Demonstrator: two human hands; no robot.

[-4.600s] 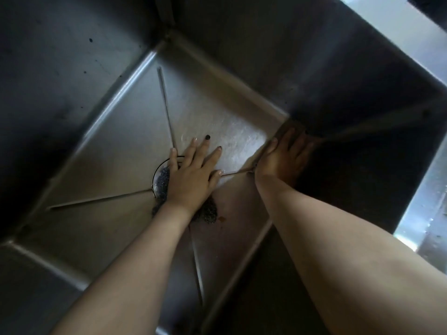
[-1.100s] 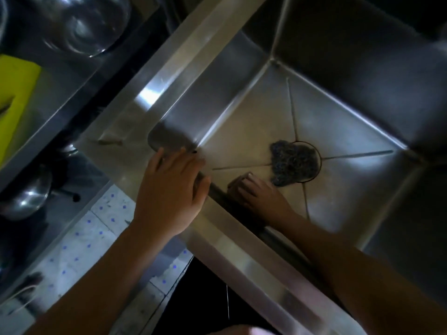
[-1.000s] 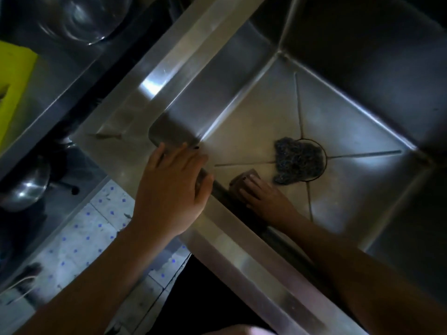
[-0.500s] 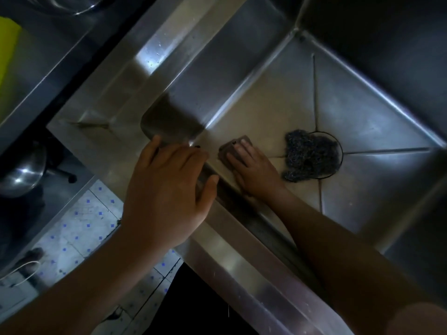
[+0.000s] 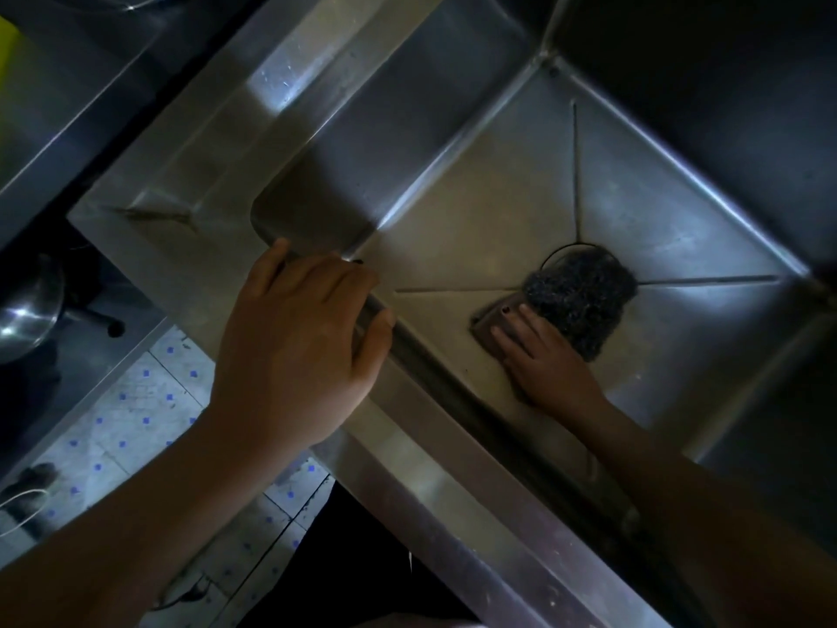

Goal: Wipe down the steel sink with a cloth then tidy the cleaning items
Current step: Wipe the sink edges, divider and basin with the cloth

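Sink point(image 5: 453, 482), of steel, fills the view — its near rim crosses in front of the person. On the rim's corner lies the left hand point(image 5: 294, 355), fingers stretched flat, holding nothing. Beyond the rim, on the sink floor, the right hand point(image 5: 548, 364) presses flat a brownish cloth point(image 5: 491, 321), fingers extended. Just beyond it a dark steel scourer point(image 5: 584, 296) touches it and covers the drain point(image 5: 555, 256).

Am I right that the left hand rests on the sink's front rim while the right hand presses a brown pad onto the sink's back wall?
Not quite. In the head view the right hand presses the brown pad flat on the sink floor beside the steel wool, not the back wall. The left hand does rest on the front rim.
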